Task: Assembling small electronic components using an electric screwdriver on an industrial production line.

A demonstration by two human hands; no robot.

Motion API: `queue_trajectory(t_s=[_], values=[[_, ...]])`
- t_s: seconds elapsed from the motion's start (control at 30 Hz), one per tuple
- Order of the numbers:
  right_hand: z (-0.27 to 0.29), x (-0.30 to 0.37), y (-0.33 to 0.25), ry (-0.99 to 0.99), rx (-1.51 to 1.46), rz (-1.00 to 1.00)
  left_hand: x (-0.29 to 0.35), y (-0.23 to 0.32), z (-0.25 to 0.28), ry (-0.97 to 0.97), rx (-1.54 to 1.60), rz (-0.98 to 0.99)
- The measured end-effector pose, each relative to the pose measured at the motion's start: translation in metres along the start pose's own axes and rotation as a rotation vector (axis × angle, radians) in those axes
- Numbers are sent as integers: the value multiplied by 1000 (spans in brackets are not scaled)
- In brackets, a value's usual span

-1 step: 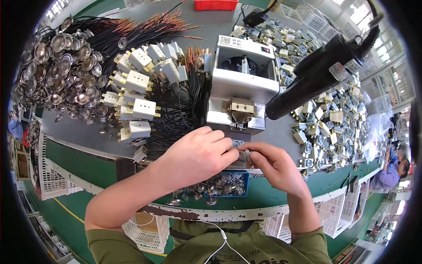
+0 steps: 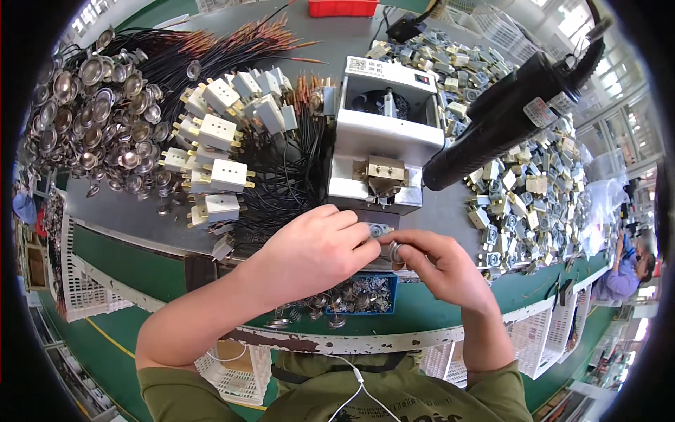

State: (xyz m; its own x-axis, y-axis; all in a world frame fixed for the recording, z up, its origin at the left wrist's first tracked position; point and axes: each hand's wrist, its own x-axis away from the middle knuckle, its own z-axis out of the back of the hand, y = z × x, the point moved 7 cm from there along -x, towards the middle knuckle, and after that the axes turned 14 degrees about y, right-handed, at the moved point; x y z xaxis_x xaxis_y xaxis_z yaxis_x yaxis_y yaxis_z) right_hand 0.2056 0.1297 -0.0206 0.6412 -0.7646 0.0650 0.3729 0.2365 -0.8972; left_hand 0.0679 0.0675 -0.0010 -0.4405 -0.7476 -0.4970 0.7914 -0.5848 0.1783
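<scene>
Both of my hands meet just in front of the small metal screw-feeding machine. A round, shiny metal cap is pinched between the thumb and fingers of my right hand. My left hand is closed, its fingertips touching close to the cap, and its own fingers hide what it grips. Just past those fingertips shows a small grey block with a round face; whether it is held or rests on the table I cannot tell. A black electric screwdriver lies slanted beside the machine.
At left are heaped metal caps on black leads and stacked white switch blocks. Many grey and white blocks cover the right side. A blue tray of small metal parts sits below my hands; a red bin stands at the back.
</scene>
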Motion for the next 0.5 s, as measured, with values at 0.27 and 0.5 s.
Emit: queue_trajectory(t_s=[0.27, 0.5], values=[[5, 23, 8, 167, -133, 59, -1, -2, 0, 96, 123, 94], [3, 16, -4, 137, 31, 122, -1, -1, -5, 104, 47, 101]])
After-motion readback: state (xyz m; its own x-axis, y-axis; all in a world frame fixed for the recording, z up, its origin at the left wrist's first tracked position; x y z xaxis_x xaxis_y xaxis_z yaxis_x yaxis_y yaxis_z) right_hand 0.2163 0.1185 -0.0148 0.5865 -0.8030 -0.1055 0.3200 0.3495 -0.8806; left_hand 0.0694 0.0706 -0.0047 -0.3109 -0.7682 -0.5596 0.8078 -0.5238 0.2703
